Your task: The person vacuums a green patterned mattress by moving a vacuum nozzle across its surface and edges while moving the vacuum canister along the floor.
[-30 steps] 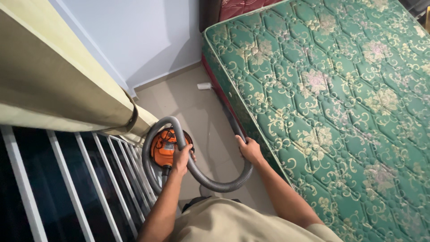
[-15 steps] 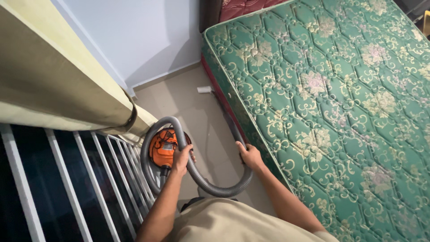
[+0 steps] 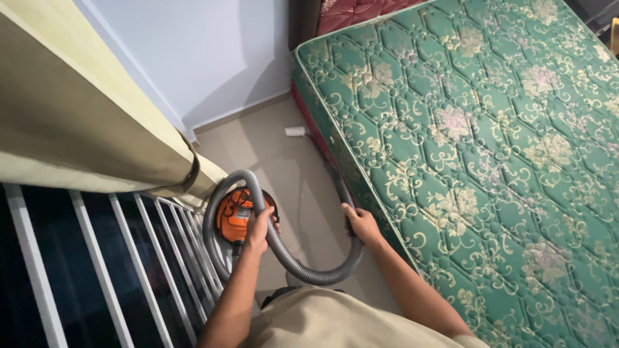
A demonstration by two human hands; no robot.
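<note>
An orange canister vacuum cleaner [image 3: 233, 214] sits on the beige floor beside the window bars. Its grey ribbed hose [image 3: 303, 270] loops from the canister up and around in front of me. My left hand [image 3: 259, 227] grips the hose just over the canister. My right hand [image 3: 361, 223] holds the dark wand end of the hose close to the side of the green mattress. The wand runs away along the mattress edge to a white nozzle [image 3: 295, 131] on the floor.
A green floral quilted mattress [image 3: 477, 135] fills the right side. White window bars [image 3: 122, 258] and a yellow tied curtain [image 3: 90, 135] stand on the left. A narrow strip of beige floor [image 3: 277, 161] runs between them to a pale wall.
Both hands keep their hold on the hose. My right hand has slipped slightly lower and nearer the mattress side; the view has barely shifted.
</note>
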